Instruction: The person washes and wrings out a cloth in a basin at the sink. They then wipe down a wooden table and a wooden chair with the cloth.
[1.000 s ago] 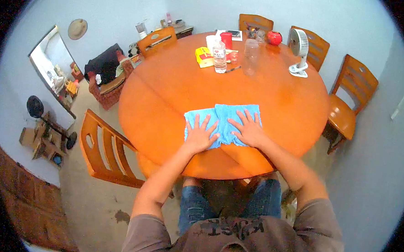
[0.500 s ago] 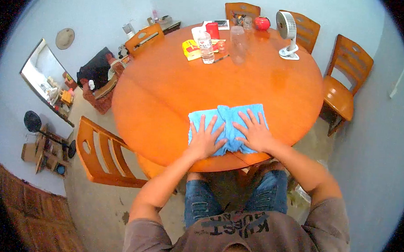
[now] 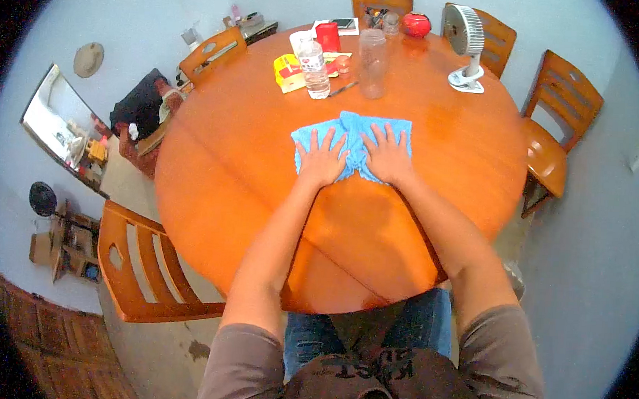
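Observation:
A light blue cloth (image 3: 353, 128) lies spread on the round wooden table (image 3: 220, 172), near its middle. My left hand (image 3: 323, 160) presses flat on the cloth's left half, fingers spread. On the right half rests my right hand (image 3: 389, 156), also flat with its fingers apart. Both arms reach forward over the table's near part. Just beyond the cloth stand a clear plastic bottle (image 3: 314, 73) with a label and a tall transparent jar (image 3: 372, 65).
Past the bottle are a yellow packet (image 3: 288, 73), a red box (image 3: 328, 36) and a small red jar (image 3: 343, 65). A white clip fan (image 3: 466, 45) and a red round object (image 3: 416, 25) stand farther back. Wooden chairs (image 3: 153, 263) surround the table.
Both my hands have slid forward across the table with the blue cloth beneath them, from near the front edge toward the middle. My body leans farther forward.

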Tool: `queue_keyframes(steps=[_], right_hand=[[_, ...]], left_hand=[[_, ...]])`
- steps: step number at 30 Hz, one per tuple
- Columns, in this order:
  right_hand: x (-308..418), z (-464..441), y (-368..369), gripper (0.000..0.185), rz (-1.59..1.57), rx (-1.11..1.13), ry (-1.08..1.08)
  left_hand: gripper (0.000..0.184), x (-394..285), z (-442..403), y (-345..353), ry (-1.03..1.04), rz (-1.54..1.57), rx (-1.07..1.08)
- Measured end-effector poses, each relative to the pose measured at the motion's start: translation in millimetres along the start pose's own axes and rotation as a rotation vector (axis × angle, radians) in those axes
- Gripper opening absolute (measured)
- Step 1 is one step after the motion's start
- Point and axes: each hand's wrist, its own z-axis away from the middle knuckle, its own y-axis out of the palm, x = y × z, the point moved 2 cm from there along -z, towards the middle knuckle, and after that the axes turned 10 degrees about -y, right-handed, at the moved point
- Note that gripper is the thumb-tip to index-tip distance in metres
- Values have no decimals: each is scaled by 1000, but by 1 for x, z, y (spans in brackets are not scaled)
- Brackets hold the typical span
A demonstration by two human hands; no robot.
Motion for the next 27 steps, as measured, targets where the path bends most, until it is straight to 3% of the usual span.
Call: queue_keyframes(steps=[7,15,27], right_hand=[[-21,-56,15,48,-92,85,136],[-24,-61,13,48,-86,127,159],[-2,37,-39,53,-107,150,-34]], left_hand=[[52,8,-63,14,-89,21,32],[53,6,-65,11,-155,66,102],[58,3,45,-14,-12,41,53]])
